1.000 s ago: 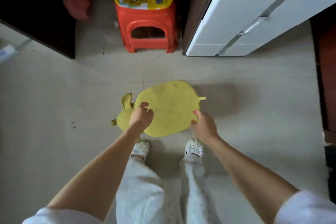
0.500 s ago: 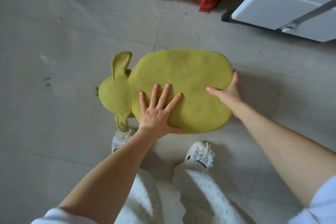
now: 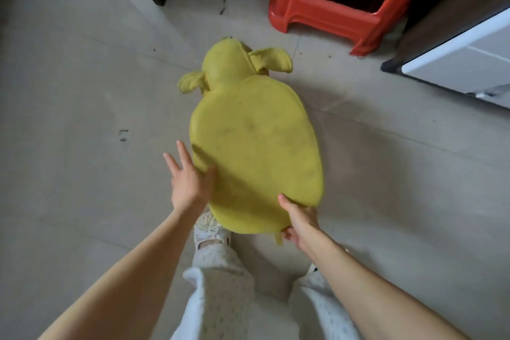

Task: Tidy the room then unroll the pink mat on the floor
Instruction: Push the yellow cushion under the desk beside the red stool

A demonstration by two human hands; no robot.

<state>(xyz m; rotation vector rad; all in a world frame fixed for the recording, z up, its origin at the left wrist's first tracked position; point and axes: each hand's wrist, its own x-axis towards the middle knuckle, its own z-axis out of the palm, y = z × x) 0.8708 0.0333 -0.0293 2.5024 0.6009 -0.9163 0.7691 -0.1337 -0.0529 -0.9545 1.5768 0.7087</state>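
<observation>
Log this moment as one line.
left hand: touching yellow cushion left edge | right hand: gripping near edge | cushion head: toward red stool

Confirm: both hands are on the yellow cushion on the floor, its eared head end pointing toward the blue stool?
No: the head view shows the stool is red, not blue. The left hand and right hand are on the yellow cushion, its eared end toward it.

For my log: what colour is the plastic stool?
Red-orange. The moulded plastic stool beyond the yellow animal-shaped cushion shows best in the head view.
</observation>
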